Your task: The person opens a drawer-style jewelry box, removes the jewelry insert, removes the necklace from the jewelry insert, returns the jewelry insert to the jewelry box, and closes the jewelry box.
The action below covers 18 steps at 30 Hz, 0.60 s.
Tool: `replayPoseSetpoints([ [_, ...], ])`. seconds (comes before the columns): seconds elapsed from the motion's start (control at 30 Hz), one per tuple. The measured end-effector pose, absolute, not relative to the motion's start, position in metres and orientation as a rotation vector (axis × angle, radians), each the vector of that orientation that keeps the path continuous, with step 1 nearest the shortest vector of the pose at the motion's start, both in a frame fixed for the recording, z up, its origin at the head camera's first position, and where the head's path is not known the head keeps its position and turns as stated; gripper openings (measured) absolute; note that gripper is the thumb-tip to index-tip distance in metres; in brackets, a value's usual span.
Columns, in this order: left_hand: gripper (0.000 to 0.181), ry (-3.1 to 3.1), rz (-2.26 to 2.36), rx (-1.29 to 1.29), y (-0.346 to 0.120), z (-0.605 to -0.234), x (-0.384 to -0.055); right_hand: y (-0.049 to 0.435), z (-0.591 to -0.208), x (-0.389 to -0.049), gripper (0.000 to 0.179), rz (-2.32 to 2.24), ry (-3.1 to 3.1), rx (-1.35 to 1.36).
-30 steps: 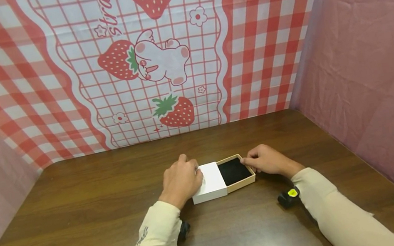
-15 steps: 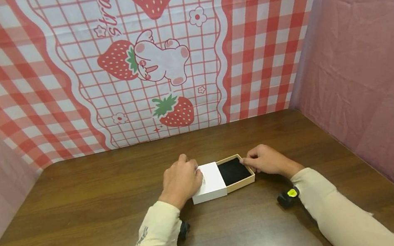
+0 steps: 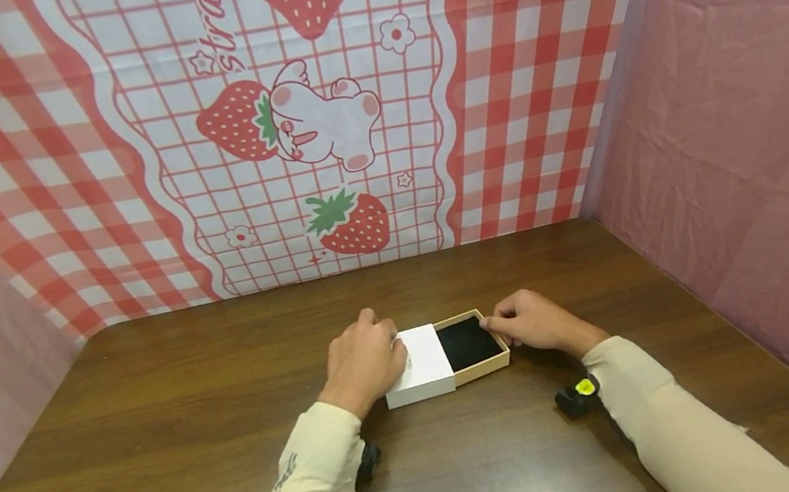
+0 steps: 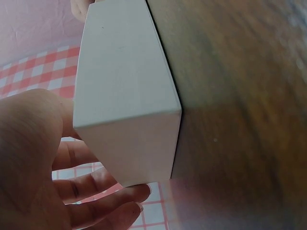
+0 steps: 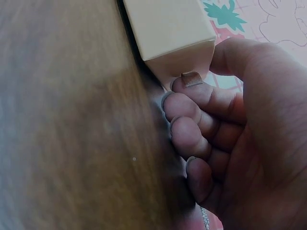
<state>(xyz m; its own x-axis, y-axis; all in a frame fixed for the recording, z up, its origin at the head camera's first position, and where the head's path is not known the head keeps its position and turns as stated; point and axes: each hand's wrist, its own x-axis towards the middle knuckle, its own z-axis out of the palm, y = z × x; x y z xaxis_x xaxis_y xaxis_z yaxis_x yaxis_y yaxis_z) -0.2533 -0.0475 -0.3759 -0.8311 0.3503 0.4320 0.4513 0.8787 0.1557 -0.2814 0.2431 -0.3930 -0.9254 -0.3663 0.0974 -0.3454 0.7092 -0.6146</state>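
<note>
A white box sleeve [image 3: 427, 361] lies flat on the table, with a tan cardboard drawer [image 3: 483, 369] sticking out of its right side. Black padding [image 3: 469, 342] fills the exposed part of the drawer. My left hand [image 3: 364, 361] grips the sleeve at its left end, thumb on top; in the left wrist view its fingers reach along the far side of the sleeve [image 4: 124, 62]. At the drawer's right end, my right hand [image 3: 540, 320] pinches the end wall, thumb over the rim. A small tan tab [image 5: 192, 79] shows by the index finger in the right wrist view.
The brown wooden table [image 3: 184, 418] extends around the box. Behind it hangs a red-and-white checked cloth [image 3: 522, 77] with strawberry prints. Pink fabric [image 3: 746, 104] borders the right side, and paler fabric the left. Black wrist cameras [image 3: 573, 400] sit under both forearms.
The drawer has slid very slightly left into the sleeve. Both hands keep their hold and look almost still.
</note>
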Motion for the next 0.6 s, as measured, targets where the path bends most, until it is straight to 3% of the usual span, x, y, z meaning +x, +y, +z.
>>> replayPoseSetpoints([
  [0.6, 0.016, -2.650, -0.358, -0.586, -0.0473, -0.3750, -0.2525, 0.2440, -0.3951, -0.2826, 0.039, -1.039, 2.853, -0.602],
])
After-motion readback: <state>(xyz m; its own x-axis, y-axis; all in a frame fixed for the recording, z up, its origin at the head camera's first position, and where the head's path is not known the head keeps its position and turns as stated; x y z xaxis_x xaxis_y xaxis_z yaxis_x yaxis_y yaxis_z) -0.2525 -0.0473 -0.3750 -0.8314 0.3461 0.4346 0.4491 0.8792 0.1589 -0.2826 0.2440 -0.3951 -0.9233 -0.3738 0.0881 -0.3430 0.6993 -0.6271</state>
